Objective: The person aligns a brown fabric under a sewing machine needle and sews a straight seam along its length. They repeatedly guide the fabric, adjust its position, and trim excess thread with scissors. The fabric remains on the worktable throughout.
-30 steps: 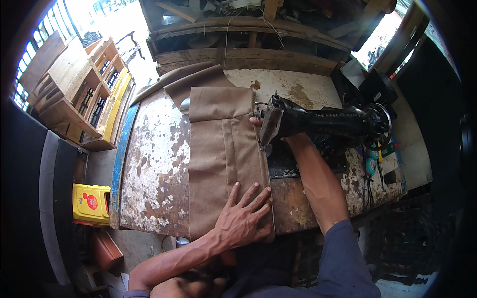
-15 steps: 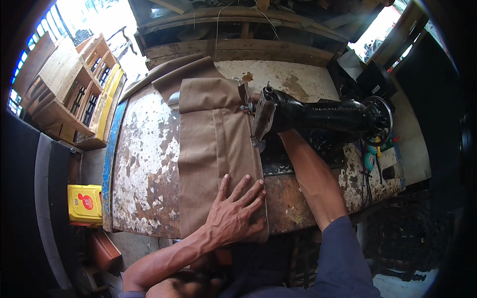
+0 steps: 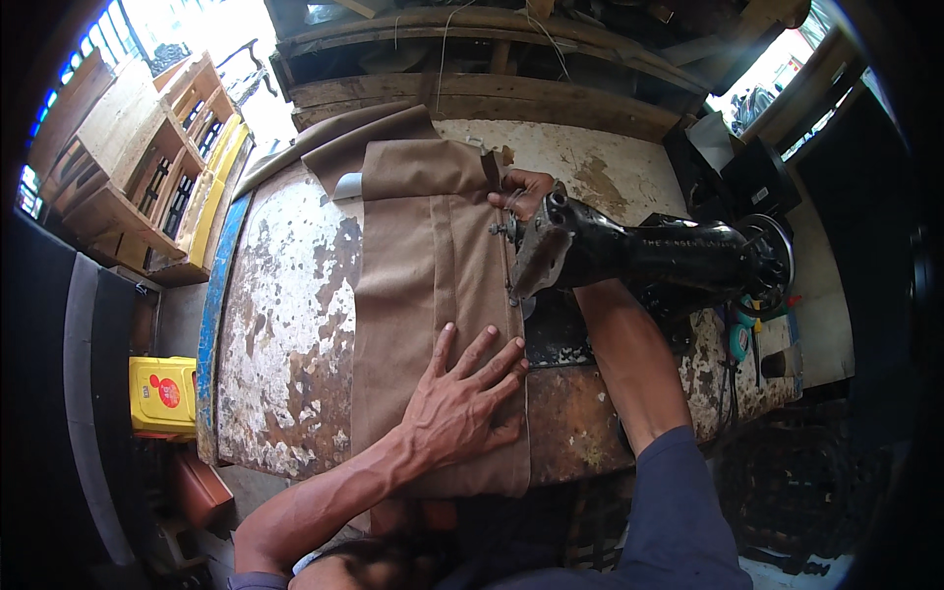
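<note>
Brown cloth laid lengthwise on the worn desk, right edge running beneath the head of the black sewing machine, folded band at the far end, near end lapping the desk's front edge. Left hand resting on the near part of the cloth, grip apart, fingers spread flat rather than grasping. Right hand beyond the machine head, forearm passing under the machine's arm; grip seemingly together on the cloth's far right edge, pinched between thumb and finger — partly hidden behind the metal.

For a straight line along that edge, probably best to steer lightly with the left palm, keeping the fabric flat and lined up with the presser foot, and to draw with the right only enough to take up slack. Avoid tugging — likely to pucker the seam or bend the needle, too small to make out here. Watch the edge just ahead of the foot, smooth the slight ripples along the left side, and keep left fingertips short of the foot.
</note>
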{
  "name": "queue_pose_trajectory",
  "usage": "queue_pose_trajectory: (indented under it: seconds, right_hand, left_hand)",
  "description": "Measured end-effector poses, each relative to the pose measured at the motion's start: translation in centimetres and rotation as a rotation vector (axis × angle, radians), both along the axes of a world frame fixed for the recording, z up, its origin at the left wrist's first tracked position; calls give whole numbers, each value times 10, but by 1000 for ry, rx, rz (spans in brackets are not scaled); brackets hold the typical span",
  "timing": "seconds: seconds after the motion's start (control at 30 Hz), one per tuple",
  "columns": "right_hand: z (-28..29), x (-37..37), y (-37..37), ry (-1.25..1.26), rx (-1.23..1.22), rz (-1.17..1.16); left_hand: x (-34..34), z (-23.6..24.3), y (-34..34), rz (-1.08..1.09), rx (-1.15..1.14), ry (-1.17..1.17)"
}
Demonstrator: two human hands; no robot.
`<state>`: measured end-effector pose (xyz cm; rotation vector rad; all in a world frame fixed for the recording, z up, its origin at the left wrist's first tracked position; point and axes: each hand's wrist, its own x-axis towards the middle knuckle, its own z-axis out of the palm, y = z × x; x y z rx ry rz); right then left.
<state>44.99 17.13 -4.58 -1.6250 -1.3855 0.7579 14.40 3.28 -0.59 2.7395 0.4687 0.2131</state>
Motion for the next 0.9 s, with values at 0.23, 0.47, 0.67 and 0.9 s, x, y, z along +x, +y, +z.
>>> queue_pose_trajectory:
  seconds: [0.23,0.47,0.67,0.9]
  right_hand:
    - [15,-3,11,-187,-66,-168]
    - [17,1,27,-186,-61,-154]
    - [27,1,34,-239,-117,-168]
    - [28,5,42,-181,-81,-175]
  left_hand:
    - [10,-3,20,2,17,-16]
    - [17,-5,35,80,15,-136]
    - [23,-7,46,85,30,-149]
    - [27,-8,59,77,26,-168]
